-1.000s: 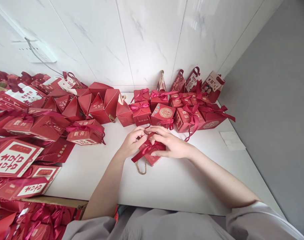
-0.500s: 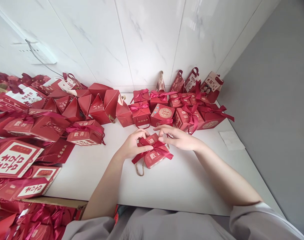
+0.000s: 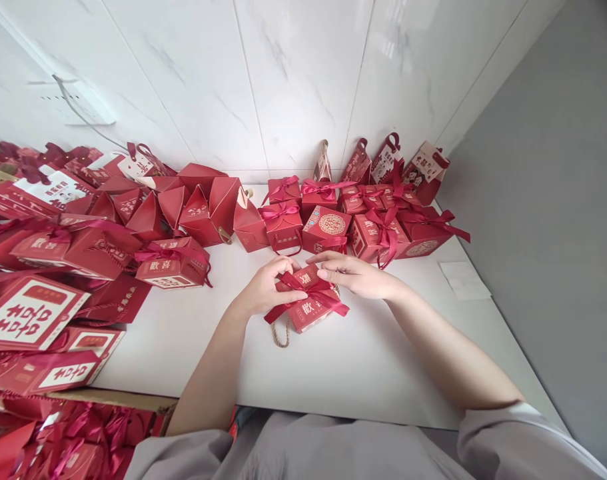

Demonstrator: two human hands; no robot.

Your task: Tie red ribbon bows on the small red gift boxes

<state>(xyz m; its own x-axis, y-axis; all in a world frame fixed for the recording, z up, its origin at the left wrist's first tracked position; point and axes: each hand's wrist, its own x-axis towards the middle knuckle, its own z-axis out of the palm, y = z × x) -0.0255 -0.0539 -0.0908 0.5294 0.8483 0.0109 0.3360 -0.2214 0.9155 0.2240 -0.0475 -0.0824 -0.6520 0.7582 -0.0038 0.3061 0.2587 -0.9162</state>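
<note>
A small red gift box (image 3: 308, 321) with white lettering stands on the white table in front of me, tied with a crimson ribbon bow (image 3: 333, 305). My left hand (image 3: 270, 285) grips its left side, the thumb lying across the ribbon and the fingers curled behind. At the box's upper right, my right hand (image 3: 359, 275) has its thumb on the top edge, with the index finger reaching over the back. The fingertips behind the box are partly hidden. A twisted tan cord handle (image 3: 281, 335) hangs from the box's left side onto the table.
Behind my hands stand several ribboned red boxes (image 3: 378, 235) along the tiled wall. More red boxes (image 3: 30, 313) crowd the left side, and a carton (image 3: 108, 399) of them sits at lower left. A white paper square (image 3: 464, 281) lies at right, near a grey panel (image 3: 543, 200).
My right thumb has come down onto the box's upper right edge. Otherwise both hands and the box stay nearly in place; the view has shifted slightly.
</note>
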